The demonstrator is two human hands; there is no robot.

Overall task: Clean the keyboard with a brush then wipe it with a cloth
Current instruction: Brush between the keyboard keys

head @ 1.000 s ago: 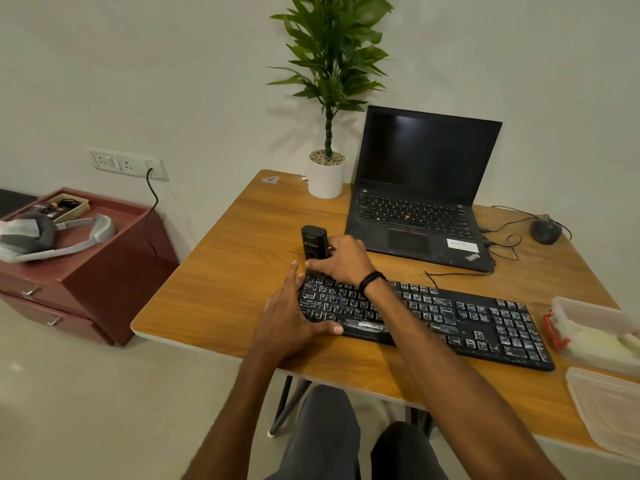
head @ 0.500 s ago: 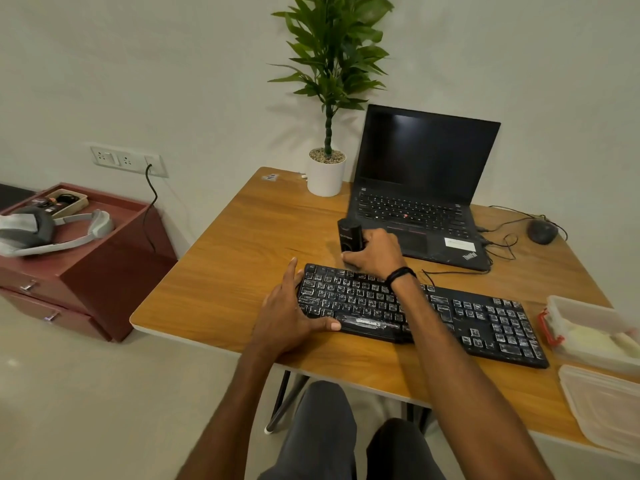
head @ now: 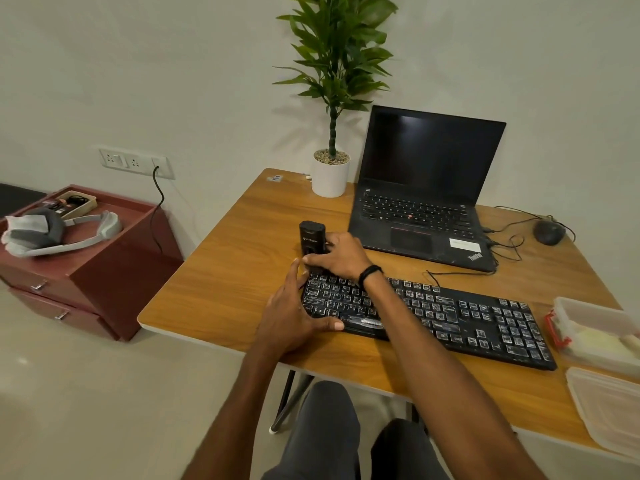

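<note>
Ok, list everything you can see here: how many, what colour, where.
keyboard: 1, black, front of the desk
brush: 1, black, upright at the keyboard's far left corner
laptop: 1, black, open, behind the keyboard
potted plant: 1, green in white pot, desk's far edge
mouse: 1, black, right of the laptop
container: 1, clear with red clasp, desk's right edge
lid: 1, clear, in front of the container
desk: 1, brown wood, centre
cabinet: 1, maroon, left of the desk
headset: 1, grey, on the cabinet
wall socket: 1, white, above the cabinet
left hand: 1, rests on the keyboard's left end
right hand: 1, grips the brush
</note>
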